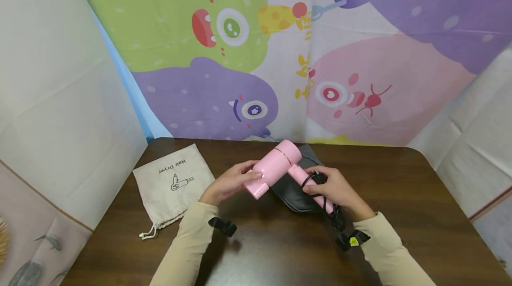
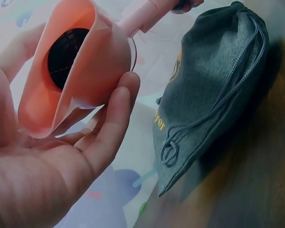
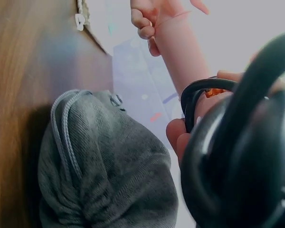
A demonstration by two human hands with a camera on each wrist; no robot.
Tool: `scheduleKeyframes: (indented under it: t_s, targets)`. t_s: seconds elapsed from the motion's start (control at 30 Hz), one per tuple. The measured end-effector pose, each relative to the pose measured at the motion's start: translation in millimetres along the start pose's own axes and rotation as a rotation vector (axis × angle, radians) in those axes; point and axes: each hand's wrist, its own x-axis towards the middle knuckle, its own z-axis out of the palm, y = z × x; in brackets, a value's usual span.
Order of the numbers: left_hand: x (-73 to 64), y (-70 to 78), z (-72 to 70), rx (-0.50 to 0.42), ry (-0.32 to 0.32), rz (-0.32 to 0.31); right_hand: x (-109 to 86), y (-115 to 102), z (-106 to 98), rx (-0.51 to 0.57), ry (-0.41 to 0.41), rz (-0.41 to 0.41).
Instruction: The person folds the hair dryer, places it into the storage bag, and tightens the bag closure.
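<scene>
Hovering over the table [image 1: 276, 250] in head view: one pink hair dryer [image 1: 274, 167]; left hand [image 1: 232, 181] is gripping its nozzle end, right hand [image 1: 334, 188] is grasping handle and wound black cord [image 1: 338, 221]. Left wrist view: the nozzle [image 2: 104, 71] is showing thin, probably stiff walls; the barrel is likely offering surer purchase. Right wrist view: cord loops are probably needing pinning.
</scene>
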Motion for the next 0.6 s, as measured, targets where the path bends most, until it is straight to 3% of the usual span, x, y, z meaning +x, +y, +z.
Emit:
scheduleKeyframes:
  t_s: [0.33, 0.6]
  targets:
    - [-10.1, -0.7, -9.7, 0.034, -0.027, -0.027, 2.7, -0.4, 12.8, 0.037, -0.043, 0.024]
    - [-9.2, 2.9, -7.3, 0.113, -0.01, -0.049, 6.5, -3.0, 17.6, 0.012, -0.055, 0.048]
